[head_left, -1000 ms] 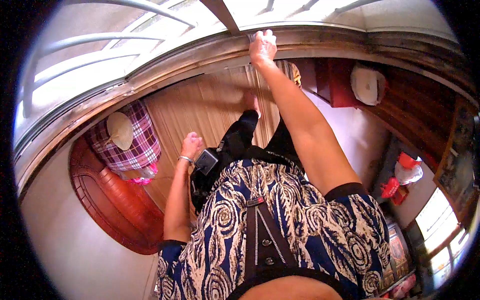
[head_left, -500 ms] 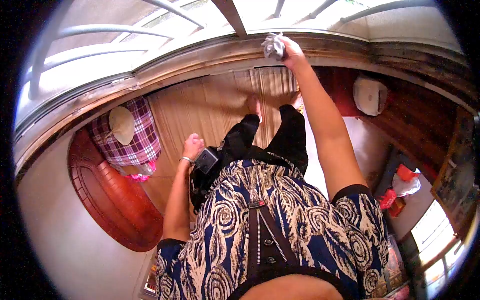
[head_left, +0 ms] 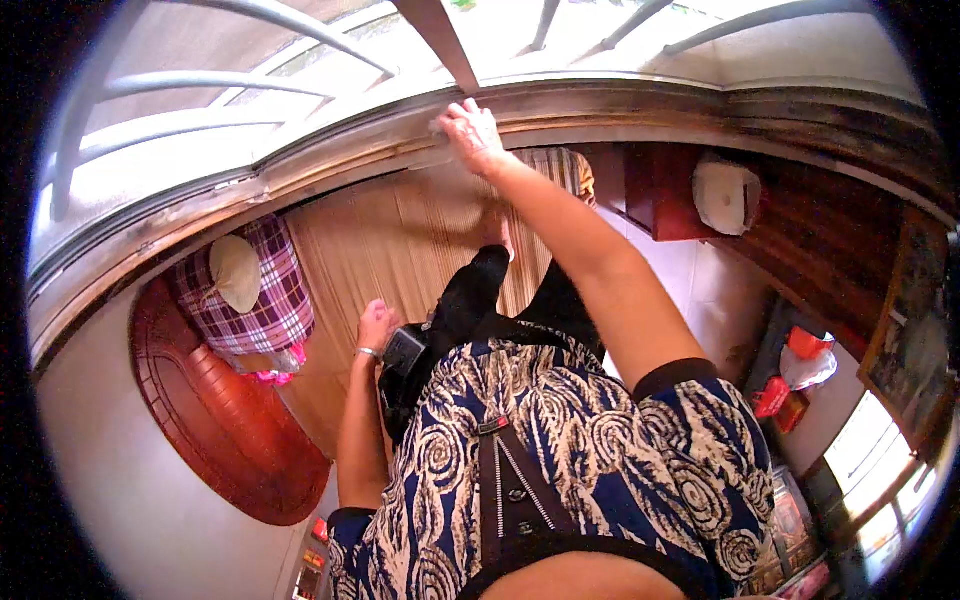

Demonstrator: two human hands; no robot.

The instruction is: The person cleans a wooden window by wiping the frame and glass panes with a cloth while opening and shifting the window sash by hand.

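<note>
My right hand (head_left: 470,130) reaches far forward to the wooden window frame (head_left: 560,112). Its fingers are bent over and pressed against the wood, close to the dark upright bar (head_left: 440,45). A grey cloth was plain in this hand a moment ago; under the palm and fingers it is now almost wholly hidden. My left hand (head_left: 377,325) hangs low on the left with fingers curled, and no object shows in it. A bracelet circles that wrist, and a small black box-shaped device (head_left: 404,350) sits close beside it at the hip.
Pale curved window bars (head_left: 215,85) lie beyond the frame. Below is a striped wood-coloured surface (head_left: 385,230) under my feet. On the left are a red-brown leather headboard (head_left: 230,430) and a plaid cloth (head_left: 270,300); on the right, a white container (head_left: 722,198) on dark red furniture.
My right hand has swept left along the window frame, and the grey cloth has gone from plain view to mostly covered. The view has shifted slightly; my left hand stays low at my side.
</note>
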